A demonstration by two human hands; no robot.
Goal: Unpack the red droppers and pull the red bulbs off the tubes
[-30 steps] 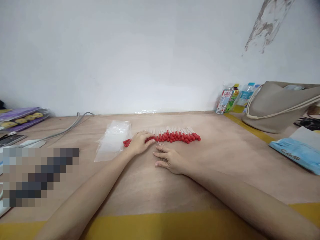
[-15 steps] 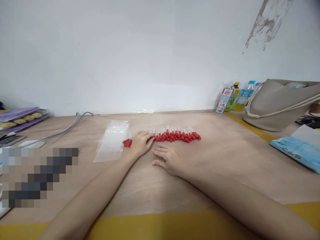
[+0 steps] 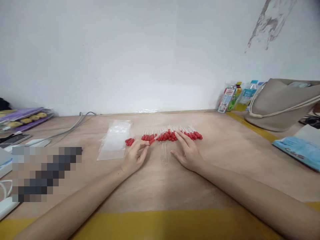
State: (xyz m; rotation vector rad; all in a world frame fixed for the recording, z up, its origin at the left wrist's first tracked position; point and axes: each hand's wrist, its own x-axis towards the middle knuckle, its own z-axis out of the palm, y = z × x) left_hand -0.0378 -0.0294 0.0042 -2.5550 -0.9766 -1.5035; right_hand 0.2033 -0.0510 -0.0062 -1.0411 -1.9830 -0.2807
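Note:
A row of glass droppers with red rubber bulbs [image 3: 166, 136] lies on the table, clear tubes pointing to the wall. My left hand [image 3: 135, 156] pinches one red-bulbed dropper [image 3: 152, 141] by its bulb, its tube slanting up to the right. My right hand [image 3: 190, 151] has its fingers stretched out, fingertips at the bulbs in the middle of the row, thumb apart. Between the hands lie several thin clear tubes [image 3: 163, 153]. A few loose red bulbs [image 3: 129, 142] rest left of the row, beside a stack of clear plastic bags [image 3: 113, 140].
At the right stand a grey-beige bag [image 3: 280, 103], drink bottles [image 3: 242, 100], a carton [image 3: 226, 99] and a blue tissue pack [image 3: 297, 150]. On the left are a cable [image 3: 62, 130], a phone [image 3: 16, 140] and purple packages [image 3: 30, 120]. Yellow tape [image 3: 160, 225] runs along the near edge.
My left hand has drawn back from the row with a dropper in its fingers. My right hand has moved right and forward to the bulbs, uncovering the thin clear tubes.

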